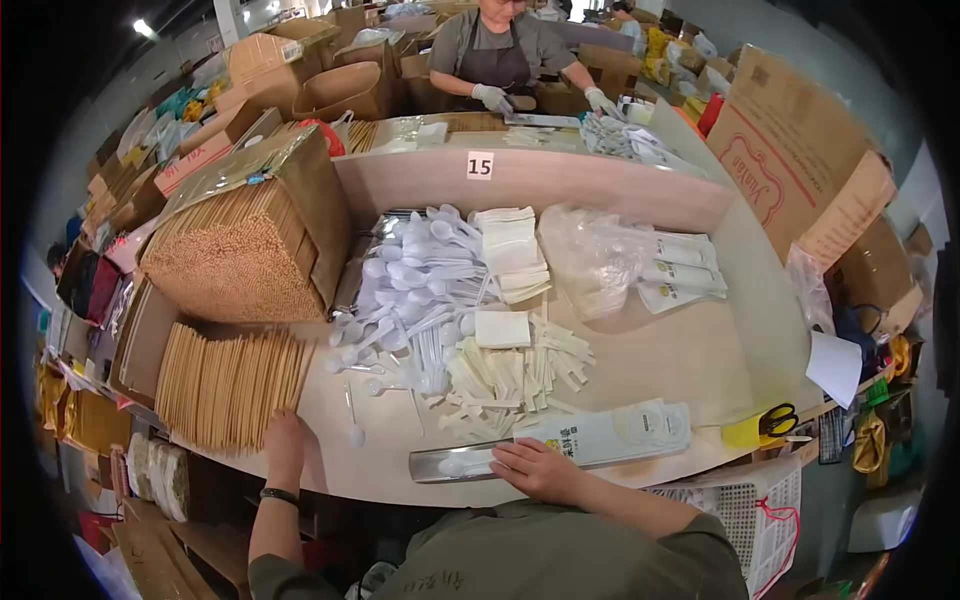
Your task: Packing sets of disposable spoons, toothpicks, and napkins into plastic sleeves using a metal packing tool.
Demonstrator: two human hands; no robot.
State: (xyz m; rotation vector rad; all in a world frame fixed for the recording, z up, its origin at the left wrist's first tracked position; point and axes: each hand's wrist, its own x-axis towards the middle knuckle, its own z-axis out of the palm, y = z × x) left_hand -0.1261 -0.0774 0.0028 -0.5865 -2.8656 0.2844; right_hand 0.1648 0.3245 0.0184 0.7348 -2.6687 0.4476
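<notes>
My left hand (285, 442) touches the right edge of a spread of wooden chopsticks (229, 390); its fingertips are partly hidden, so its grip is unclear. My right hand (534, 469) rests with fingers spread over a metal tray (424, 466) and the printed plastic sleeves (622, 431) beside it. A white plastic spoon (457, 466) lies in the tray, left of my right fingers. Beyond the tray are loose paper-wrapped strips (487, 371), a folded napkin (502, 329), a stack of napkins (514, 251) and a heap of white plastic spoons (420, 277).
An open carton (319, 202) packed with chopsticks stands at the back left. A clear plastic bag (592, 255) and more printed packets (686, 270) lie at the back right. Black-handled scissors (778, 420) sit at the right edge. Behind a low partition (525, 180) works a gloved person (499, 56).
</notes>
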